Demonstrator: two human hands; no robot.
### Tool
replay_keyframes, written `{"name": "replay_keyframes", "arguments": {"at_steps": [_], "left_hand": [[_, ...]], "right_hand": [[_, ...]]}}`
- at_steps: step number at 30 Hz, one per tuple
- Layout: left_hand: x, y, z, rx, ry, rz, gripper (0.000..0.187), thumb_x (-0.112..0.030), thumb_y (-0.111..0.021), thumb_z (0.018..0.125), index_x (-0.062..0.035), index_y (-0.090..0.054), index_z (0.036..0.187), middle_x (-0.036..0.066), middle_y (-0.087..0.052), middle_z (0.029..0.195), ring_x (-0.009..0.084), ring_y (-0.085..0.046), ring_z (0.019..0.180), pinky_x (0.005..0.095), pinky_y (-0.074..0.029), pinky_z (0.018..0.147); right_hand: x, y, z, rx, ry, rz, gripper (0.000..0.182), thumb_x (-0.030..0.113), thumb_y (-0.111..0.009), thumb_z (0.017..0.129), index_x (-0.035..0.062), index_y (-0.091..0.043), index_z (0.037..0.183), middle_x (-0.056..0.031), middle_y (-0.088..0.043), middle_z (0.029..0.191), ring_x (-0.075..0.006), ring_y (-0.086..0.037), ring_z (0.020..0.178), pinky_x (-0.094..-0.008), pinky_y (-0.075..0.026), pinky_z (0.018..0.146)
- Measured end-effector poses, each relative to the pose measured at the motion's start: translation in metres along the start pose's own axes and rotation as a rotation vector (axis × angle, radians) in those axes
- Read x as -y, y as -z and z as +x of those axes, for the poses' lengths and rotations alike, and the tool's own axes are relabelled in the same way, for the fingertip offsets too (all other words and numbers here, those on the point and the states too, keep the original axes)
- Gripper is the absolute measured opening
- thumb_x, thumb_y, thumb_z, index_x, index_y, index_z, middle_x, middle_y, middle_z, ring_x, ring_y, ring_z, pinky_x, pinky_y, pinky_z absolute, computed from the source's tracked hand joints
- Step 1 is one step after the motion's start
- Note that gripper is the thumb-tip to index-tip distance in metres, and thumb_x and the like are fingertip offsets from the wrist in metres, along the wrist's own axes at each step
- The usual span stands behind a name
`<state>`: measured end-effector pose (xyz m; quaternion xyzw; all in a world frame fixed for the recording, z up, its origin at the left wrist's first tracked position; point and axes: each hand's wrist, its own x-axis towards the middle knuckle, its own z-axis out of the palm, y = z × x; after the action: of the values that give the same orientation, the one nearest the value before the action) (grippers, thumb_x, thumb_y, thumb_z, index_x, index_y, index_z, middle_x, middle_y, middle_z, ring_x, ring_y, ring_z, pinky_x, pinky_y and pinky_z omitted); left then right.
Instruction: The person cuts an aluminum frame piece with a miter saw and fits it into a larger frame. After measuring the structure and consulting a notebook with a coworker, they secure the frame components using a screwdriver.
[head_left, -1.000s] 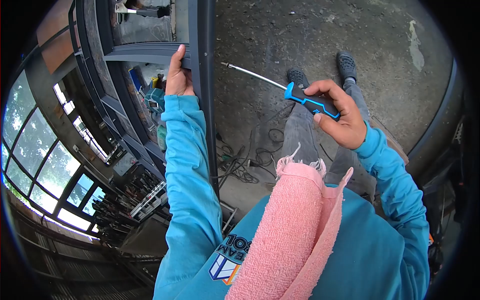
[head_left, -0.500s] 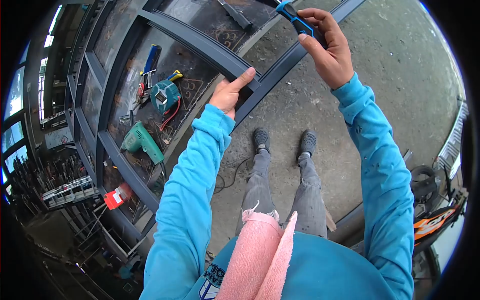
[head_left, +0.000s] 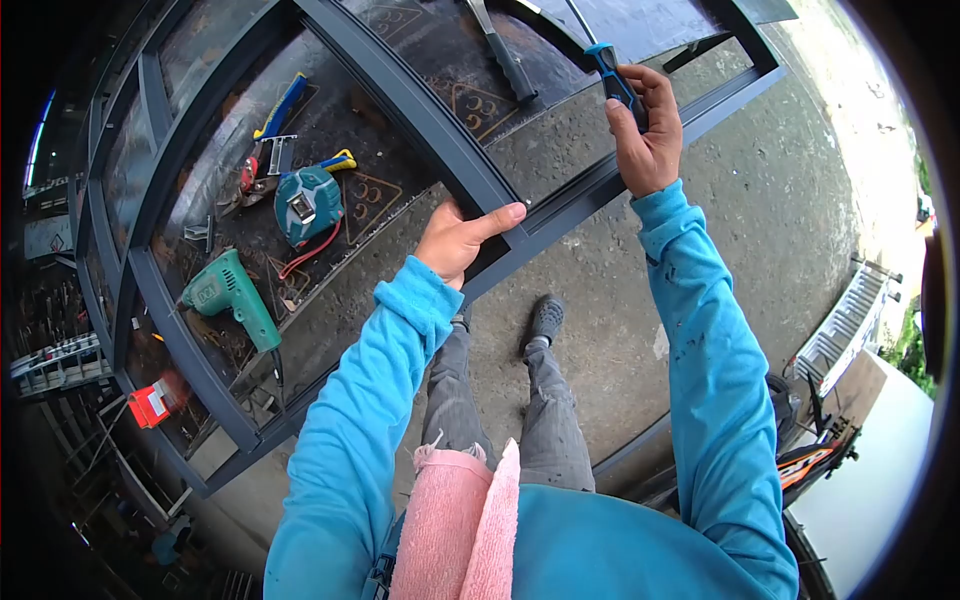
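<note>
My left hand is closed around a dark grey metal frame where a crossbar meets the front rail. Its thumb lies on top of the joint; the other fingers are mostly hidden. Over the front rail, farther along, my right hand grips a screwdriver by its blue and black handle. The screwdriver's shaft points away from me, and its tip is out of view. Beyond the crossbar, a hammer with a dark grip lies on the dark tabletop.
Within the frame's openings lie a green power drill, a teal tape measure, red-handled pliers and a blue-yellow tool. A red box sits near the left rail. A ladder lies on the floor at right.
The view has swung, bringing more of the hammer and the frame's far corner into sight. My right hand is closer to the rail, with the screwdriver's shaft now showing. My feet have shifted.
</note>
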<state>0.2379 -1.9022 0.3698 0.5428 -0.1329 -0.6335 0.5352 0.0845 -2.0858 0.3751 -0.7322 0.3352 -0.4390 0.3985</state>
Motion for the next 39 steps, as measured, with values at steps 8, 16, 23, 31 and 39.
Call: {"name": "replay_keyframes", "arguments": {"at_steps": [8, 16, 23, 31, 39], "left_hand": [[0.001, -0.005, 0.002, -0.081, 0.057, 0.037, 0.037, -0.025, -0.078, 0.079, -0.0041, -0.058, 0.104, 0.006, -0.061, 0.098, 0.0143, -0.057, 0.093, 0.0292, -0.047, 0.084], [0.008, 0.001, 0.007, -0.116, 0.037, 0.088, 0.047, -0.033, -0.076, 0.080, -0.0016, -0.057, 0.110, 0.006, -0.061, 0.104, 0.0157, -0.056, 0.096, 0.0289, -0.044, 0.087], [0.010, 0.012, 0.012, -0.080, 0.092, 0.138, 0.050, -0.038, -0.071, 0.083, -0.0025, -0.055, 0.115, 0.008, -0.064, 0.105, 0.0181, -0.063, 0.092, 0.0296, -0.051, 0.080], [-0.004, 0.037, 0.005, 0.182, 0.223, 0.073, 0.040, -0.025, -0.056, 0.094, 0.0004, -0.051, 0.125, 0.016, -0.064, 0.114, 0.0259, -0.065, 0.100, 0.0383, -0.055, 0.085], [-0.010, 0.034, 0.003, 0.133, 0.245, 0.154, 0.042, -0.026, -0.059, 0.091, 0.0004, -0.053, 0.123, 0.015, -0.063, 0.115, 0.0265, -0.065, 0.099, 0.0386, -0.056, 0.084]], "right_hand": [[-0.002, -0.001, -0.002, -0.033, 0.037, -0.054, 0.035, 0.012, -0.061, 0.079, 0.0061, -0.054, 0.113, -0.0098, -0.063, 0.093, -0.0170, -0.061, 0.073, -0.0288, -0.049, 0.068], [0.017, 0.011, -0.003, 0.016, -0.030, -0.080, 0.038, 0.014, -0.058, 0.077, 0.0057, -0.051, 0.114, -0.0208, -0.064, 0.100, -0.0355, -0.064, 0.095, -0.0400, -0.050, 0.081], [0.008, 0.012, -0.006, -0.005, -0.011, -0.120, 0.037, 0.018, -0.058, 0.077, 0.0043, -0.053, 0.111, -0.0218, -0.063, 0.101, -0.0392, -0.062, 0.091, -0.0443, -0.049, 0.080], [0.017, 0.070, -0.071, -0.131, 0.048, 0.328, 0.035, 0.015, -0.058, 0.078, -0.0008, -0.052, 0.109, -0.0262, -0.062, 0.098, -0.0384, -0.061, 0.095, -0.0417, -0.046, 0.086], [-0.003, 0.084, -0.249, -0.330, -0.297, 0.474, 0.035, 0.010, -0.060, 0.078, 0.0069, -0.055, 0.112, -0.0091, -0.062, 0.090, -0.0170, -0.060, 0.073, -0.0291, -0.049, 0.067]]}}
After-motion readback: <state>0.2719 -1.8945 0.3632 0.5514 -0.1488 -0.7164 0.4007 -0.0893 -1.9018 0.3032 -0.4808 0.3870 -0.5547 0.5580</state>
